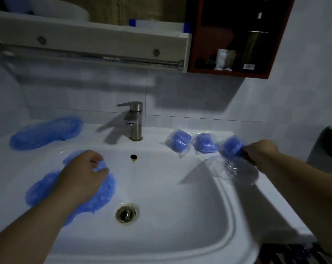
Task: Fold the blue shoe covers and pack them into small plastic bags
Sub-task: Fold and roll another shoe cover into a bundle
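Note:
Loose blue shoe covers (102,191) lie on the left slope of the white sink (180,216). My left hand (83,174) rests on them with its fingers curled into the plastic. A flat pile of blue shoe covers (45,132) sits on the back left rim. Two packed bags with folded covers, one (179,141) and another (204,144), lie on the back right rim. My right hand (260,152) grips a folded blue cover (232,146) in a clear bag just right of them. Empty clear plastic bags (229,168) lie below it.
A steel tap (133,119) stands at the back middle of the sink, with the drain (126,213) in the basin. Overhead hang a white shelf with a towel rail (96,56) and a dark red cabinet (235,37). A dark dispenser (326,147) is on the right wall.

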